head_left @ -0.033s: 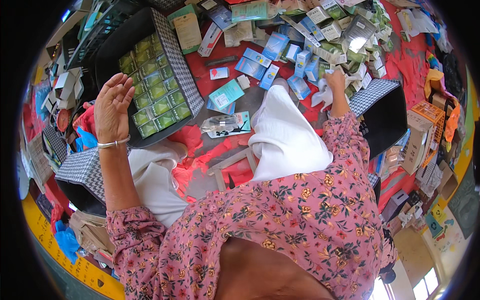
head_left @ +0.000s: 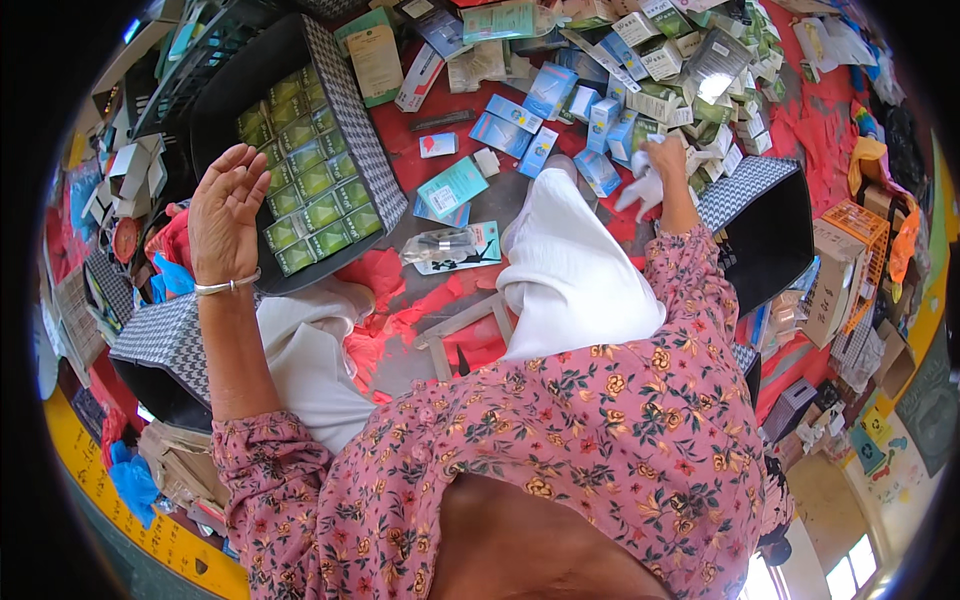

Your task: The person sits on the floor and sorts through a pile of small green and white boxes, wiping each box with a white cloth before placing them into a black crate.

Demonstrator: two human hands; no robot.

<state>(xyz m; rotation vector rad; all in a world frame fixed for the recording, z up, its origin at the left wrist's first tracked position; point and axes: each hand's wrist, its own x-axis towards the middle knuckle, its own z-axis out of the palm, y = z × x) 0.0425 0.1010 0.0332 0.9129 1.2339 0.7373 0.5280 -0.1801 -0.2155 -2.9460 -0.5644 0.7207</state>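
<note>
Head view: black bin (head_left: 345,85) holds green boxes (head_left: 305,195) (rows); left hand (head_left: 225,215) released, right hand (head_left: 665,160) grasping white packet (head_left: 638,190).

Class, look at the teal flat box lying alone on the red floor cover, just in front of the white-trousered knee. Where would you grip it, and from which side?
Grip the teal flat box across its two long edges, coming from above. It lies flat, face up and tilted diagonally, with bare red floor cover along both long sides, so fingers have room there. Its lower end overlaps another blue box, so that end is probably harder to take hold of.
</note>
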